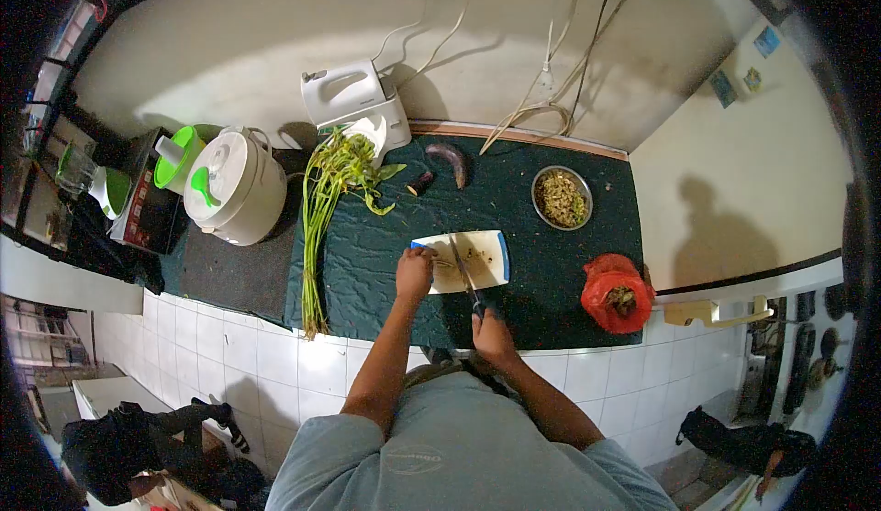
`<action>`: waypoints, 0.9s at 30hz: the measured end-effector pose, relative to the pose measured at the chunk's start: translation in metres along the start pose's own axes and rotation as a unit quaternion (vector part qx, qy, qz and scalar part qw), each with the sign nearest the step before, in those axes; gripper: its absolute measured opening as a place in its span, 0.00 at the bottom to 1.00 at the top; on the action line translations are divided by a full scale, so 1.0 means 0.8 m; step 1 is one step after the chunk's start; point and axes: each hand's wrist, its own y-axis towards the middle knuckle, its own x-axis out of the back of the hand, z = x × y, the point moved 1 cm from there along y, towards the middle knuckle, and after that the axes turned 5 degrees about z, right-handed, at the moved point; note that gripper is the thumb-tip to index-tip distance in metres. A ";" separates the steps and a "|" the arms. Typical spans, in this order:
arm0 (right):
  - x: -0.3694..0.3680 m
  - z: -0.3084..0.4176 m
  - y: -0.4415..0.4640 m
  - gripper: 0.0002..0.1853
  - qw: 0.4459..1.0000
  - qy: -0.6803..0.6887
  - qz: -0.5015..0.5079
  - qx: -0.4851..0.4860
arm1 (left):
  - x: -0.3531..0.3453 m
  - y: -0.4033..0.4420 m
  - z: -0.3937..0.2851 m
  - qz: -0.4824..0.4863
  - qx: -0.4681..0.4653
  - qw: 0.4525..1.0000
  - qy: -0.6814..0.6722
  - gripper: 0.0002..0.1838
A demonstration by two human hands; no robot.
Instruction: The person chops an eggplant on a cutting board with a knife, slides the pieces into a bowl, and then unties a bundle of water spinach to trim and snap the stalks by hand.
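Note:
My right hand [496, 337] is closed round the dark handle of a knife [463, 271], whose blade lies slantwise over a white cutting board [491, 271] with blue edges. At the board's left edge, my left hand [415, 274] has its fingers curled; something thin and pale shows by the fingertips, too small to name. Small dark bits are scattered on the board near the blade. Beyond the board lie a curved purple eggplant [451, 164] and a short cut piece of eggplant [420, 183]. A metal bowl [588, 208] of chopped pieces stands to the right.
Leafy green stalks [317, 236] lie along the left of the green-covered table [541, 295]. A red plastic bag [601, 314] with scraps sits at the right edge. Behind are a white hand mixer [349, 94] and a rice cooker [243, 194]. Two people are partly visible, lower left and lower right.

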 end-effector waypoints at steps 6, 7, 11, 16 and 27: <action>-0.016 -0.035 -0.020 0.20 1.000 -0.011 0.013 -0.017 | -0.019 0.024 -0.016 0.069 -0.058 0.993 0.074 0.11; -0.010 -0.031 -0.018 0.20 1.000 -0.009 -0.002 -0.028 | -0.025 0.028 -0.016 0.086 -0.080 0.990 0.079 0.10; 0.000 -0.032 -0.003 0.18 0.995 -0.021 -0.055 -0.083 | -0.034 0.038 -0.039 0.121 -0.075 0.987 0.073 0.12; 0.005 -0.047 0.000 0.20 0.994 -0.038 -0.097 -0.024 | -0.035 0.044 -0.031 0.045 -0.113 0.992 0.017 0.12; 0.014 -0.034 -0.023 0.24 0.998 -0.010 0.006 -0.069 | -0.033 0.023 -0.032 0.153 -0.087 0.979 0.106 0.11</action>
